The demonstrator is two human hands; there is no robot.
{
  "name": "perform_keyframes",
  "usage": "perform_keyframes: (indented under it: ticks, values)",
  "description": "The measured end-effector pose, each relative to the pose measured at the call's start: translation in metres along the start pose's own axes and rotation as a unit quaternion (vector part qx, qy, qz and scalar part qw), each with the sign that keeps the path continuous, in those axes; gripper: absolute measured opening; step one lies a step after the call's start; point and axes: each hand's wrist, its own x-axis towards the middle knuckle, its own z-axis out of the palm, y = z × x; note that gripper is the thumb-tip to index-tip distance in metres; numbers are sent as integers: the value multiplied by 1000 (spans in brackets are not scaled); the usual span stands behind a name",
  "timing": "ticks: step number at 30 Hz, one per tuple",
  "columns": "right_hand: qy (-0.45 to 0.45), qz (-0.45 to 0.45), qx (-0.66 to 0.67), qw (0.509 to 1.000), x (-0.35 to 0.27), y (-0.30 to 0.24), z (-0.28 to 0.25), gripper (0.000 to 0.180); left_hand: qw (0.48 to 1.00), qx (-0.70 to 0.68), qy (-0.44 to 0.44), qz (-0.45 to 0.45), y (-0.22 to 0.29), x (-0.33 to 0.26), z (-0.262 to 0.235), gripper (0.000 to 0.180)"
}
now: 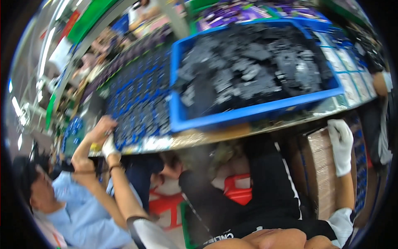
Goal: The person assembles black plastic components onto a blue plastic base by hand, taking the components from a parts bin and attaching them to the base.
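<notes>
My left hand [110,147], in a white glove, reaches to the near left edge of rows of small black and blue parts [139,95] on the bench. Its fingers are blurred and partly hidden, so their hold cannot be made out. Close against it is a co-worker's bare hand [103,128]. At the right, my white-gloved right hand [341,143] is beside a brown carton [323,166] below the bench edge. Its fingers are curled in, and nothing shows in them. A large blue bin [232,117] heaped with flat black plastic pieces [253,62] stands on the bench.
A co-worker in a light blue shirt [87,211] sits close at my left. Beneath the bench is a red stool [238,189]. Purple pieces [236,14] lie behind the bin, white and blue trays [350,79] to its right. Another person's arm [379,85] shows at the far right.
</notes>
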Motion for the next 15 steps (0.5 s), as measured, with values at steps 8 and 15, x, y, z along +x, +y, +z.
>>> perform_keyframes:
  ticks: [8, 15]
  values:
    - [162, 12, -39, 986, 134, 95, -42, 22, 985, -17, 152, -75, 7, -11, 31, 51]
    - [1, 70, -211, 975, 260, 170, 8, 37, 971, 2, 235, -48, 65, -128, 56, 51]
